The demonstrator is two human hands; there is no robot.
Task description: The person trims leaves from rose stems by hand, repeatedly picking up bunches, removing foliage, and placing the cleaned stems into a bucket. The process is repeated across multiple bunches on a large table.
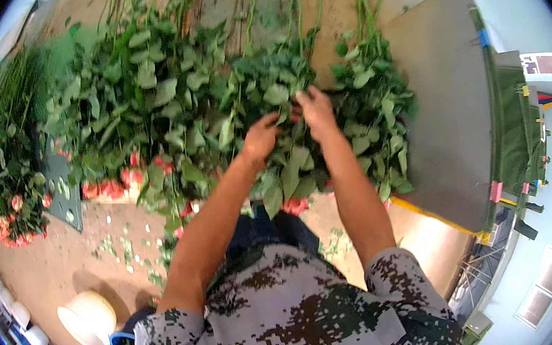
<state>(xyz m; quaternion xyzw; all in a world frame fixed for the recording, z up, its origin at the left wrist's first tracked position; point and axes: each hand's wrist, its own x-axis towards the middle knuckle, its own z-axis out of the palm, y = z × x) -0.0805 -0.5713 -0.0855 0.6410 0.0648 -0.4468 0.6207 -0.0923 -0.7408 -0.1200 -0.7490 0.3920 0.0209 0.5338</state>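
A thick row of cut roses (pixel 161 83) lies before me, leafy stems pointing away and pink-red blooms (pixel 112 187) towards my body. My left hand (pixel 260 137) reaches into the foliage near the middle, its fingertips partly among the leaves. Just to its right, my right hand (pixel 318 110) touches the leaves of the middle roses (pixel 272 77). Whether either hand grips a stem is hidden by leaves and blur. A separate bunch of roses (pixel 373 83) lies right of my right hand, its bare stems bundled together at the far end.
A grey upright panel (pixel 444 110) with a yellow lower edge bounds the right side. Another bunch of orange-pink roses (pixel 5 180) hangs at far left beside a green board (pixel 63 198). Below, a cream basin (pixel 87 320) stands on the floor (pixel 129 278), with leaf scraps scattered around.
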